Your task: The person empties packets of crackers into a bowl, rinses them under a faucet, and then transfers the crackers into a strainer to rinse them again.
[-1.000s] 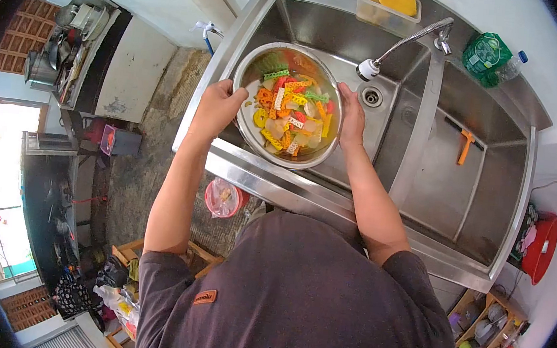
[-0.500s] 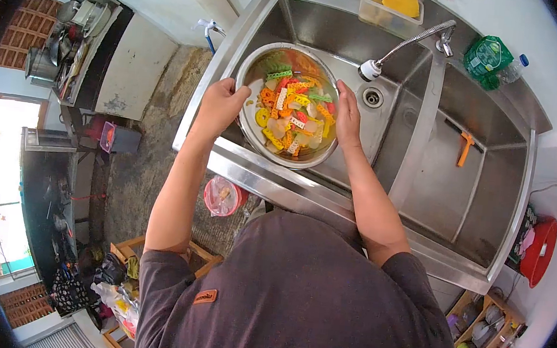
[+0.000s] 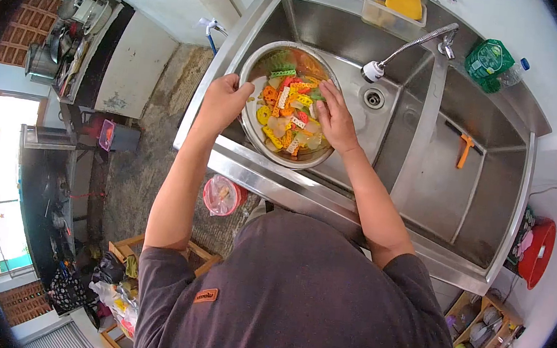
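A round metal bowl (image 3: 248, 125) sits in the left sink basin, holding several colourful crinkled pieces (image 3: 285, 118) in orange, yellow, green, red and white. At the bowl's left rim is my left hand (image 3: 225, 103), its fingers curled closed round the edge. My right hand (image 3: 338, 118) reaches over the right rim with its fingers stretched out above the pieces at the bowl's right side; whether the fingertips touch them I cannot tell.
Right of the bowl, a flexible faucet (image 3: 372, 71) hangs over the drain (image 3: 374, 99). An orange squeegee (image 3: 466, 151) lies in the right basin (image 3: 429, 194). Behind stand a plastic tub with a yellow sponge (image 3: 404, 1) and a green bag (image 3: 489, 60).
My right hand has moved from outside the bowl's right rim leftward over the bowl. My left hand stays at the left rim, a little higher up.
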Motion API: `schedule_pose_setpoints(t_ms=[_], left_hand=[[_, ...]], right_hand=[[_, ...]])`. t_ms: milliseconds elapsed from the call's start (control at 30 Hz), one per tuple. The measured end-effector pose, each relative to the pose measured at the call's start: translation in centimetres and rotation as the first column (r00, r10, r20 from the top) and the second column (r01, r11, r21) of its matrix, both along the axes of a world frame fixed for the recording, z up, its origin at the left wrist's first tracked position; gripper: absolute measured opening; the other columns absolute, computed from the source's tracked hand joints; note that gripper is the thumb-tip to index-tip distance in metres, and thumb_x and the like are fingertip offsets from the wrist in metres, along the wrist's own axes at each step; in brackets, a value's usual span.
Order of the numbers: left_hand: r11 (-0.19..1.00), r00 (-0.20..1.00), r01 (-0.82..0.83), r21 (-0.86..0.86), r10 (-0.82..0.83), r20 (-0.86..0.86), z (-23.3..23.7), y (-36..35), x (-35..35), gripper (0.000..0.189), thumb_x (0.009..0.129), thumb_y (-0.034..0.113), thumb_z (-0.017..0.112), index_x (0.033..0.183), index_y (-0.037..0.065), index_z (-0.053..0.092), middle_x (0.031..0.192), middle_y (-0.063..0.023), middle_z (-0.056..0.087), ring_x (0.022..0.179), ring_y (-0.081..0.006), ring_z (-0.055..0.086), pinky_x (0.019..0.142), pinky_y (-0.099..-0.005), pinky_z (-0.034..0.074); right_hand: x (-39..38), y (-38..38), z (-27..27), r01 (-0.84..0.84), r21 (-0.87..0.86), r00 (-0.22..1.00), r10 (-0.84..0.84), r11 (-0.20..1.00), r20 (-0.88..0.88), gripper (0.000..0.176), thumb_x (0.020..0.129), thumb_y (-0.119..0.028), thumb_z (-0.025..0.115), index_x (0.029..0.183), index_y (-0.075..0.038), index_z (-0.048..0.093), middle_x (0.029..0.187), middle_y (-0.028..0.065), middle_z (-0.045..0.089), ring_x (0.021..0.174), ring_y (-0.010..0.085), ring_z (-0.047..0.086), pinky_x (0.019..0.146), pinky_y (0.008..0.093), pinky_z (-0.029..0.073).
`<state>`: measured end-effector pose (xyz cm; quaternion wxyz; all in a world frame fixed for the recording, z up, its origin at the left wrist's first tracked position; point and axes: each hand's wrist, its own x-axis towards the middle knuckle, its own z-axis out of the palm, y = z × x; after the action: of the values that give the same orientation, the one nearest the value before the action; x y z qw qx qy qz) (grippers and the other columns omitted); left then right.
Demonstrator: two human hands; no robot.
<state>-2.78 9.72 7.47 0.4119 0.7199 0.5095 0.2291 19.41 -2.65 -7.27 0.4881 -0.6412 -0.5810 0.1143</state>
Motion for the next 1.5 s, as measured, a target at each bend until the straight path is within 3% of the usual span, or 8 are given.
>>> schedule_pose_setpoints(t_ms=[67,133,233,367,433,700,1067,1500], left_hand=[[1.0,1.0,-0.002,-0.008,0.002,0.001,-0.1,0.2,0.0,0.032,0.083,0.023,0.064,0.066,-0.001,0.052,0.057,-0.0058,0.052,0.053,-0.0133,0.051,0.051,-0.034,0.043],[0.999,0.995,0.043,-0.017,-0.045,-0.093,-0.5,0.7,-0.2,0.026,0.089,0.022,0.064,0.09,-0.004,0.067,0.072,-0.0042,0.064,0.061,-0.0106,0.057,0.058,-0.0285,0.046],[0.998,0.99,0.057,-0.012,-0.059,-0.131,-0.6,1.0,-0.1,0.026,0.09,0.022,0.064,0.091,-0.004,0.067,0.071,-0.0044,0.064,0.06,-0.0113,0.058,0.056,-0.0286,0.046],[0.997,0.987,0.072,-0.001,-0.071,-0.141,0.3,0.3,0.5,0.025,0.09,0.022,0.063,0.089,-0.004,0.066,0.069,-0.0041,0.063,0.059,-0.011,0.058,0.055,-0.0283,0.046],[0.999,0.998,0.037,-0.017,-0.037,-0.046,0.0,0.2,0.7,0.032,0.084,0.025,0.064,0.069,-0.003,0.056,0.058,-0.0077,0.054,0.053,-0.0145,0.054,0.053,-0.0345,0.044],[0.998,0.995,0.043,0.043,-0.038,-0.095,1.4,-0.7,1.5,0.032,0.085,0.024,0.063,0.069,-0.002,0.054,0.056,-0.0083,0.054,0.05,-0.0158,0.057,0.05,-0.0337,0.045],[0.992,0.991,0.085,0.091,-0.075,-0.111,1.8,-0.9,2.3,0.032,0.085,0.023,0.062,0.068,-0.002,0.053,0.054,-0.0084,0.053,0.048,-0.0154,0.056,0.049,-0.0334,0.044],[0.981,0.97,0.13,0.147,-0.095,-0.223,2.8,-1.3,4.0,0.037,0.087,0.029,0.06,0.071,-0.004,0.054,0.057,-0.0167,0.054,0.051,-0.0241,0.058,0.055,-0.0387,0.046]], right_hand=[[0.0,0.0,0.2,-0.009,-0.042,0.999,0.011,0.999,0.039,0.045,0.102,-0.02,0.051,0.143,-0.003,0.046,0.15,0.0161,0.042,0.142,0.032,0.039,0.114,0.0397,0.037],[-0.1,0.0,0.4,-0.015,-0.082,0.997,0.021,0.996,0.075,0.049,0.102,-0.022,0.052,0.146,-0.003,0.043,0.152,0.0168,0.04,0.143,0.0326,0.037,0.115,0.041,0.036],[-0.4,0.3,0.8,-0.014,-0.146,0.985,0.039,0.989,0.168,0.06,0.101,-0.029,0.055,0.149,0.001,0.035,0.154,0.0219,0.034,0.146,0.0353,0.031,0.118,0.0429,0.031],[-1.0,0.5,1.4,-0.007,-0.266,0.969,0.073,0.964,0.237,0.07,0.1,-0.034,0.055,0.151,0.004,0.028,0.157,0.0272,0.026,0.148,0.0385,0.025,0.121,0.0436,0.025],[-1.3,0.7,1.1,-0.001,-0.306,0.963,0.083,0.952,0.255,0.071,0.1,-0.036,0.054,0.151,0.005,0.027,0.157,0.028,0.023,0.149,0.0387,0.022,0.122,0.0437,0.024],[-2.1,1.2,0.3,0.006,-0.346,0.952,0.1,0.938,0.289,0.081,0.099,-0.054,0.046,0.156,-0.001,0.022,0.162,0.0246,0.016,0.152,0.0365,0.01,0.124,0.0435,0.015],[-2.3,1.3,-0.5,0.018,-0.311,0.955,0.076,0.95,0.286,0.08,0.099,-0.055,0.047,0.156,-0.003,0.024,0.162,0.024,0.016,0.153,0.037,0.009,0.124,0.0452,0.014],[-2.5,1.3,-1.3,0.04,-0.204,0.97,0.011,0.978,0.244,0.08,0.097,-0.052,0.051,0.154,-0.001,0.029,0.16,0.0261,0.02,0.152,0.0386,0.012,0.123,0.0466,0.014]])
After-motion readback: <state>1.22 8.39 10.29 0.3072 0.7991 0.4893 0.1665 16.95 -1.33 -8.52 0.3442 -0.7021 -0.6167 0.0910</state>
